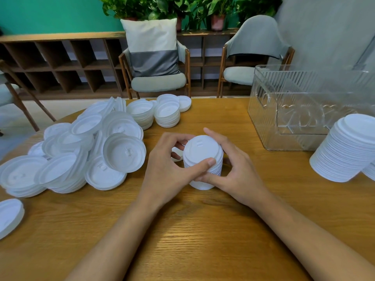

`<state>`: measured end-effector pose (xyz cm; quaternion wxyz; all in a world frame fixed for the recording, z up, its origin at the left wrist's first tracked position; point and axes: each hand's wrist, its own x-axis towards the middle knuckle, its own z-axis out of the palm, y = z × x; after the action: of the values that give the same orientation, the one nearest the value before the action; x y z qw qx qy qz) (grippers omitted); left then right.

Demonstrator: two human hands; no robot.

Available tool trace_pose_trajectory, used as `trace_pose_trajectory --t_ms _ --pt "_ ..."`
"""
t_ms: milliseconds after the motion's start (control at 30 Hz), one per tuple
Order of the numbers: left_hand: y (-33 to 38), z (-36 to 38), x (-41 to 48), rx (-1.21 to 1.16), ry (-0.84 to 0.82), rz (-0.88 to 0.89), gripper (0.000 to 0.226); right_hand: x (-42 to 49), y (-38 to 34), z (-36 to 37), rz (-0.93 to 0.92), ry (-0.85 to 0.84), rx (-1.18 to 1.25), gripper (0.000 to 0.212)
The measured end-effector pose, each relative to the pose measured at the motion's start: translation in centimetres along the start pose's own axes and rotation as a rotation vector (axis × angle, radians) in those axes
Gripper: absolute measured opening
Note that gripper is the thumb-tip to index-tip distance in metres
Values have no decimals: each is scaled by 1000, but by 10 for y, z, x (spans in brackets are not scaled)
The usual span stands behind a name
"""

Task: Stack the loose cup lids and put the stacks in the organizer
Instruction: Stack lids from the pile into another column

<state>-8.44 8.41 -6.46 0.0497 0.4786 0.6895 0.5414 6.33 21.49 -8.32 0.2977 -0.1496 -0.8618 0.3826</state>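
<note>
**Gripping one lid stack with both hands, mid-tabletop**

Left hand [168, 165]: fingers [205, 164] curled round the near and left side of the lid stack [203, 153], thumb across its front. Right hand [233, 169]: wrapped round the right side, index finger up along the far edge, thumb tucked low at the base. Both are closed on the same stack.

The stack sits in the middle of the tabletop [182, 230], top lid facing up and tilted slightly toward me. Its base is at or just above the wood (can't tell which, since my thumbs hide the contact).

Loose lids [81, 149] are heaped to my left, some face-up, some flipped, overlapping. One stray lid [10, 216] lies at the near left edge, apart from the heap. Short stacks [167, 112] stand at the back, just beyond the heap.

The organizer [284, 110] (clear ribbed plastic) stands on the far right of the tabletop, well apart from my hands. I see no lids inside it. A tall finished stack [345, 151] leans just in front of it at the right edge, with another stack partly visible behind that one.
</note>
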Motion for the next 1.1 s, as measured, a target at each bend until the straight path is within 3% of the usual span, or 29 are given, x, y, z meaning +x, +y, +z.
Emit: trace_pose_trajectory --t_ms 200,800,1100 --pt "3 3 -2 -98 -94 -19 57 0 1 -1 -3 12 4 92" --pt "5 3 6 95 -33 103 60 0 4 1 -17 -11 44 92" --pt "3 9 6 60 -81 27 62 1 8 2 -8 30 60 97"
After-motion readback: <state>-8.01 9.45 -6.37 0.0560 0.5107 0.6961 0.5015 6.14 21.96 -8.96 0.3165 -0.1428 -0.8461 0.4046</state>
